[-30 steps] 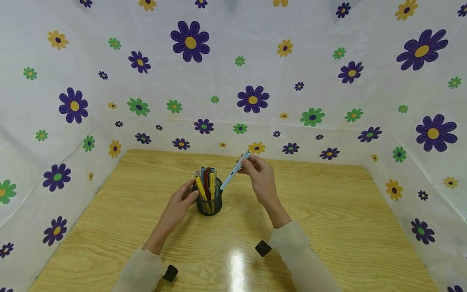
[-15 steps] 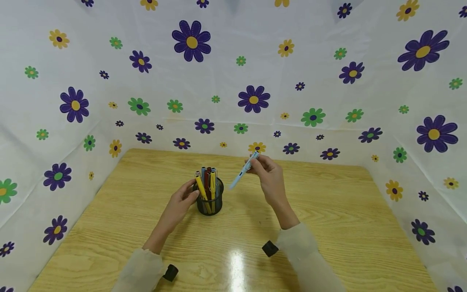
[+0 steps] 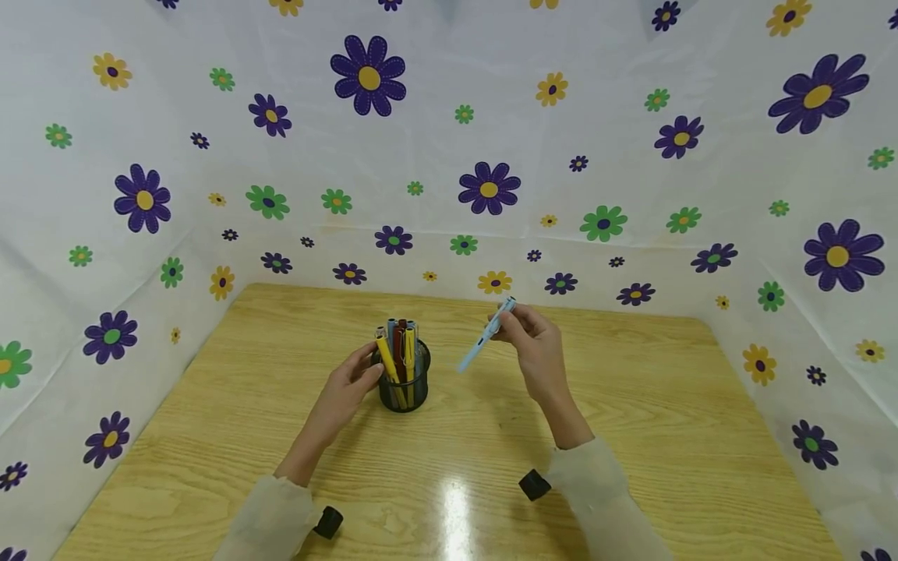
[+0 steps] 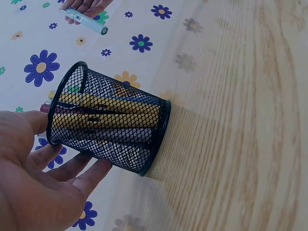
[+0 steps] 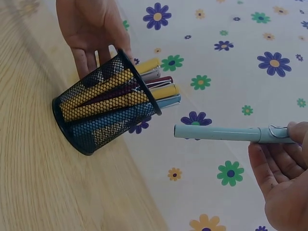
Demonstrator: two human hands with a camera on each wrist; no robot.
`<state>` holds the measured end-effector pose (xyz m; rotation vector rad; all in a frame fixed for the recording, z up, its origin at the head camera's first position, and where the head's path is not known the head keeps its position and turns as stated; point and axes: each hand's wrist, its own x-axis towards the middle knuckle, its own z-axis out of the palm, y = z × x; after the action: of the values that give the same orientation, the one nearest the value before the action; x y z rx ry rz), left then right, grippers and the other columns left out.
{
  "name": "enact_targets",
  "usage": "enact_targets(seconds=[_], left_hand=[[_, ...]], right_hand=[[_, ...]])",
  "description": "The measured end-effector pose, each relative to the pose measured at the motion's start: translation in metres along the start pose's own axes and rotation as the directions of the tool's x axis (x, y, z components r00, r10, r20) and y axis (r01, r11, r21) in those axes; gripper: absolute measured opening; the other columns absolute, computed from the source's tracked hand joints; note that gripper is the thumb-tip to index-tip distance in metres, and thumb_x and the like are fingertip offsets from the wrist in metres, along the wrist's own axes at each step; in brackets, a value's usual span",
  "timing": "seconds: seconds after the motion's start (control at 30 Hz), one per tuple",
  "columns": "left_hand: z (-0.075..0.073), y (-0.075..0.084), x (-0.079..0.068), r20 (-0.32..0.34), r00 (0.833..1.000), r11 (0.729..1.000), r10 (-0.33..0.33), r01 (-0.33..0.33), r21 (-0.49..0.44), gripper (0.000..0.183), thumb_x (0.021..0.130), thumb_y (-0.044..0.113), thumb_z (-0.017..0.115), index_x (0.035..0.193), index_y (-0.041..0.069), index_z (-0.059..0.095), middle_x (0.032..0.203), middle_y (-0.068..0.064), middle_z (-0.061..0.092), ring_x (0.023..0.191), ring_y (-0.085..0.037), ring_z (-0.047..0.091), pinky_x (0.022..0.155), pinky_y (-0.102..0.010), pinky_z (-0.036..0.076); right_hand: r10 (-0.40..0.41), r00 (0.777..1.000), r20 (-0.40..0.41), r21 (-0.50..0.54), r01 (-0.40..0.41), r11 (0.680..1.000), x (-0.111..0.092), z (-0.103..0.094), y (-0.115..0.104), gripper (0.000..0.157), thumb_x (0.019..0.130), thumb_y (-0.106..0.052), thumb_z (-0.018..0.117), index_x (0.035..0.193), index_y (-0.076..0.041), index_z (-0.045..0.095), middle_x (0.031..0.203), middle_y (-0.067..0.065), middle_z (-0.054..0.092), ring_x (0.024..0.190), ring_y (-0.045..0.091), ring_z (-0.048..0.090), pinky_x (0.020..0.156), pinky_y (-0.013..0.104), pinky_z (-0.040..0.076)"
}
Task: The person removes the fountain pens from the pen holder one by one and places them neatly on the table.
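Note:
A black mesh pen holder stands upright on the table and bears several pens, yellow, dark red and blue. My left hand holds the holder from its left side, thumb at the rim and fingers along the mesh wall. To the right, my right hand pinches a light blue pen near its clip, between thumb and fingers. That pen hangs tilted in the air, its lower end pointing toward the holder but apart from it. In the right wrist view the clip shows beside the thumb.
A wooden table reaches back to white flower-print cloth, which rises behind it and on both sides. A small black block sits at the right sleeve, another black block at the left one.
The right hand has moved right, carrying the light blue pen away from the holder's rim and slightly downward. The left hand and holder stay in place.

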<state>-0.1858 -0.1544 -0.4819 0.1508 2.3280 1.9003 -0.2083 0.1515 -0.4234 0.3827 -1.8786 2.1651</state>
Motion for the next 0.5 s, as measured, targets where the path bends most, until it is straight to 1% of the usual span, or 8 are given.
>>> enact_targets(seconds=[0.13, 0.33, 0.5], left_hand=[[0.000, -0.001, 0.000, 0.002, 1.000, 1.000, 0.003, -0.003, -0.002, 0.060, 0.110, 0.027, 0.054, 0.163, 0.009, 0.032, 0.156, -0.026, 0.042, 0.139, -0.040, 0.047, 0.111, -0.048, 0.047], [0.000, -0.001, 0.000, 0.000, 1.000, 1.000, -0.008, 0.008, 0.001, 0.060, 0.110, 0.028, 0.055, 0.163, 0.011, 0.032, 0.156, -0.025, 0.043, 0.139, -0.038, 0.048, 0.110, -0.046, 0.048], [-0.001, 0.000, 0.000, 0.003, 1.000, 1.000, -0.012, 0.012, 0.001, 0.060, 0.110, 0.028, 0.054, 0.163, 0.011, 0.031, 0.156, -0.025, 0.042, 0.139, -0.039, 0.047, 0.111, -0.047, 0.048]], right_hand=[[0.017, 1.000, 0.000, -0.016, -0.017, 1.000, -0.004, -0.005, 0.001, 0.027, 0.105, -0.012, 0.063, 0.120, 0.010, 0.066, 0.103, 0.009, 0.074, 0.089, 0.020, 0.072, 0.088, 0.040, 0.062], [0.045, 0.999, -0.016, -0.033, -0.046, 0.998, -0.008, -0.013, 0.004, 0.028, 0.105, -0.013, 0.064, 0.121, 0.009, 0.066, 0.104, 0.010, 0.074, 0.088, 0.020, 0.072, 0.089, 0.044, 0.061], [0.072, 0.997, -0.029, -0.036, -0.073, 0.997, -0.012, -0.020, 0.008, 0.029, 0.105, -0.014, 0.064, 0.121, 0.009, 0.066, 0.104, 0.009, 0.074, 0.088, 0.019, 0.072, 0.087, 0.040, 0.062]])
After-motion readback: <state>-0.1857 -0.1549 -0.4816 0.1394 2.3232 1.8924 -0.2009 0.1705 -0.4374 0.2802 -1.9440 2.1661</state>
